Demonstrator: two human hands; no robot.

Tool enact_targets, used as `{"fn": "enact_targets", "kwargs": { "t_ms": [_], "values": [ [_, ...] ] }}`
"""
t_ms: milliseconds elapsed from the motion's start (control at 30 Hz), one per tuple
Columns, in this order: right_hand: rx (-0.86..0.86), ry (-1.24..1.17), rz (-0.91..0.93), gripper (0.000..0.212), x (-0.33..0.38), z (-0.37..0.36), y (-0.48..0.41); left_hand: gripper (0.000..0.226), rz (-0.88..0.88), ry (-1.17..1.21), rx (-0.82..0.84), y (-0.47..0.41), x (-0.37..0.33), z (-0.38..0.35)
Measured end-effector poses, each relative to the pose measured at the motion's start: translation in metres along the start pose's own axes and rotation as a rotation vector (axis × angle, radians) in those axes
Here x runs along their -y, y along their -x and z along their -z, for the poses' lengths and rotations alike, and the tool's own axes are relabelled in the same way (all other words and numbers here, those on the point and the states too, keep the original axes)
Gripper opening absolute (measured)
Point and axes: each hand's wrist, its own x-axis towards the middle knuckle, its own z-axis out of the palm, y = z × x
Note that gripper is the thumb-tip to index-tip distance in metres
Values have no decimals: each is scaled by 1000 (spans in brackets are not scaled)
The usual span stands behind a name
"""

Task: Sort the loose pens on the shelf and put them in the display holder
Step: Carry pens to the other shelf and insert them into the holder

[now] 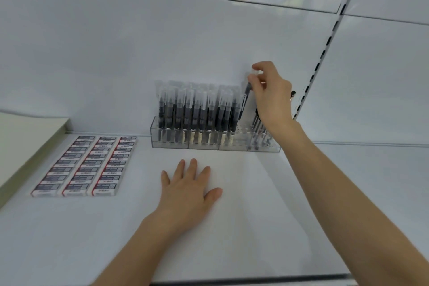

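Currently, in the head view, you are pinching a slim dark-barrelled pen with a clear plastic cap [246,94] near its capped top end. The thumb and fingertips of your right hand [272,95] are curling round it above the clear acrylic display holder [204,145], which is standing at the back of the white shelf [255,227]. The pen is hanging tilted below your grip, its lower end slanting left towards the right edge of the packed row of matching capped pens [197,109] standing upright in the holder. I cannot tell whether its tip is sitting in a slot, because the neighbouring pens are hiding it.

Your left hand [188,190] is lying flat with fingers spread on the shelf, just in front of the holder, holding nothing.

This pen is probably going to feel light and stiff, and its smooth plastic may be slippery. Since you are gripping at the cap, it may be pulling loose from the barrel. A hold just under the cap would likely be steering the tip better. The holder itself is looking light enough to slide, so your free hand could be steadying it.

Some thinner pens [257,126] are standing in the holder's right section, partly behind your wrist. Rows of small boxed erasers [86,165] are lying well apart to the left.
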Motion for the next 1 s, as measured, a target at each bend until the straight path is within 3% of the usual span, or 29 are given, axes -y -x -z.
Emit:
{"fn": "enact_targets", "kwargs": {
  "t_ms": [567, 1000],
  "values": [
    [26, -77, -118, 20, -10, 4, -3, 62, 1, -20, -16, 0, 0, 1],
    [189, 47, -95, 26, -24, -13, 17, 61, -12, -11, -25, 0, 0, 0]
  ]
}}
